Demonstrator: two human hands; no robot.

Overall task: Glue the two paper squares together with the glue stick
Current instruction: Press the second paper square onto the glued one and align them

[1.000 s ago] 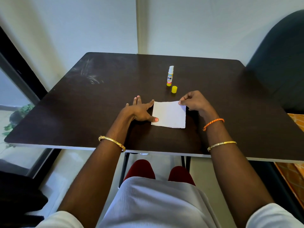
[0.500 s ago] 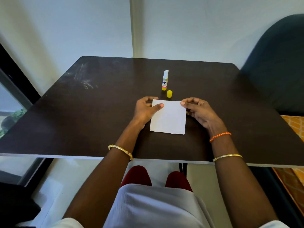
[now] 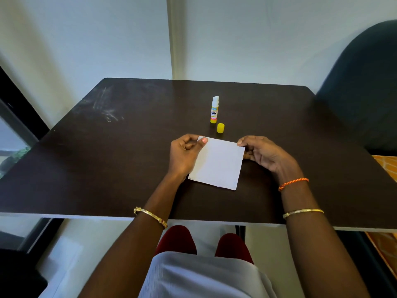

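A pale wall rises behind a dark brown surface (image 3: 129, 168), with a dark chair back (image 3: 365, 82) off beyond the right hand. On the surface, between the two hands, lies the white paper (image 3: 217, 164); only one sheet face shows, and whether the second square sits directly under it cannot be told for sure, though the near edge looks slightly layered, which suggests the squares are already stacked. The left hand (image 3: 184, 155) is curled, its thumb laid on the paper's far left corner and the other fingers tucked at the edge beneath, pinching that corner. The right hand (image 3: 262, 155) is loosely cupped, with its fingertips closed on the far right corner. Holding both far corners like this probably serves to square the sheets up or to press the joint while the glue takes. Beyond the hands, well clear of the paper, the glue stick (image 3: 214, 110) stands upright with its white glue exposed, and its yellow cap (image 3: 220, 128) stands just beside it, nearer the hands. Left uncapped and within easy reach, it seems set aside only for the moment, so capping it may be what remains.
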